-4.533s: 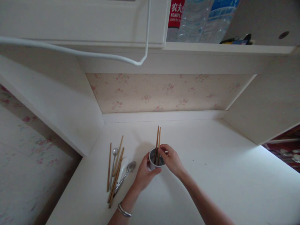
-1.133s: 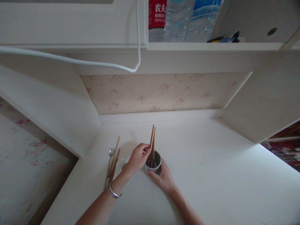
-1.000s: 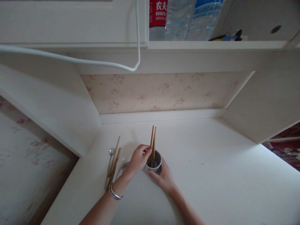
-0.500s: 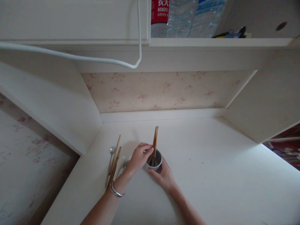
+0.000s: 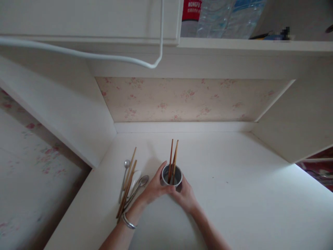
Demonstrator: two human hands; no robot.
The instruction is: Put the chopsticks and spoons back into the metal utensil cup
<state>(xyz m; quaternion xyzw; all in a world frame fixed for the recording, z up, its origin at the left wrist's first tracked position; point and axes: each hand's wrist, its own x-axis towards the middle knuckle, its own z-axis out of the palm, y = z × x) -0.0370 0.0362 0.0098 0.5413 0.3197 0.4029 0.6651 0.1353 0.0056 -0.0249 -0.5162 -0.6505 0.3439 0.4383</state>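
Observation:
A round grey cup [image 5: 171, 185] with a pale rim stands between my hands on the white desk. Several chopsticks [image 5: 176, 152] lean upright inside it, their tips sticking up past the rim. My left hand [image 5: 157, 185] wraps the cup's left and near side, a silver bangle on its wrist. On the right side, my right hand [image 5: 185, 196] grips the cup too; some of its fingers are hidden behind it. Left of my left hand lie more chopsticks [image 5: 127, 189], a long-handled metal spoon [image 5: 126, 164], a white spoon [image 5: 135, 178] and another metal spoon [image 5: 144, 180].
The white desk top [image 5: 234, 208] ends at a low ledge and a floral-papered back wall [image 5: 182, 100]. Overhead are a shelf with plastic bottles [image 5: 214, 17] and a bent white cable [image 5: 117, 58]. Side panels stand at left and right.
My left hand has let go of the chopsticks in the cup and moved down around the cup's side. My right hand stays on the cup. The view has shifted slightly.

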